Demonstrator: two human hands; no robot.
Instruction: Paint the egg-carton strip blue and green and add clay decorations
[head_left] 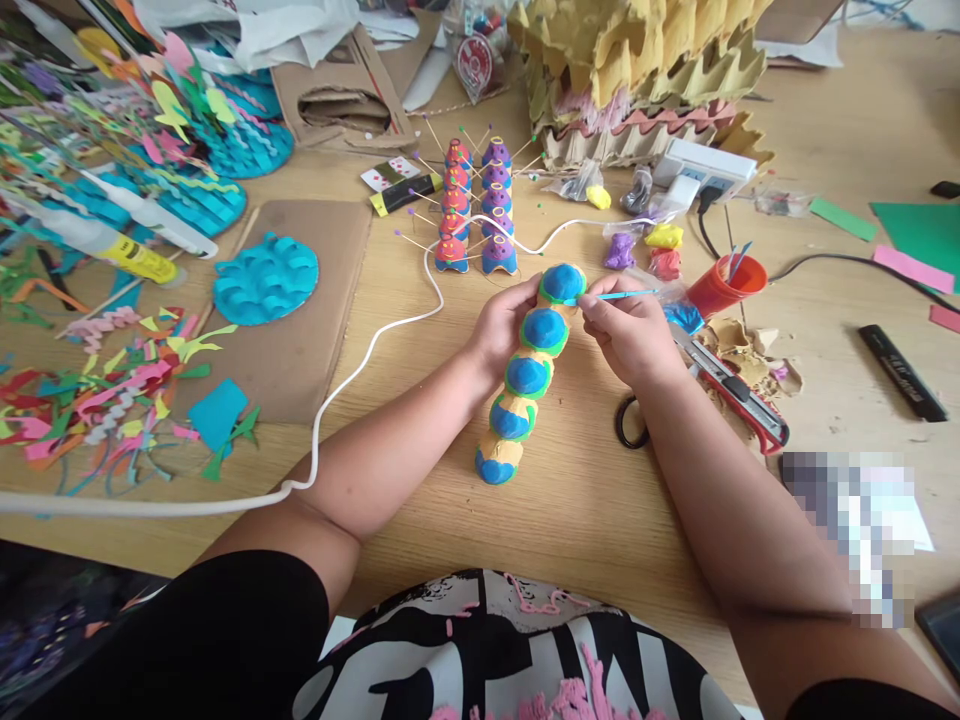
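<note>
A strip of egg-carton cups (544, 330) slants across the space in front of me, its row of humps covered in blue with green edging over a tan base. My left hand (504, 328) grips the far part of the strip from its left side. In my right hand (628, 332) is a thin blue modelling tool (622, 294), pinched between thumb and fingers. Its tip meets the green edge of the farthest hump. Beyond my hands stand two rows of small carton figures, red ones (452, 250) and purple ones (498, 252), with pin-like feelers.
A white cable (375, 332) crosses the table and my left forearm. To the right lie a box cutter (731, 385), an orange cup (726, 288) and a black marker (902, 372). Paper scraps (112, 400) and cardboard (292, 350) are left; egg trays (637, 70) stack behind.
</note>
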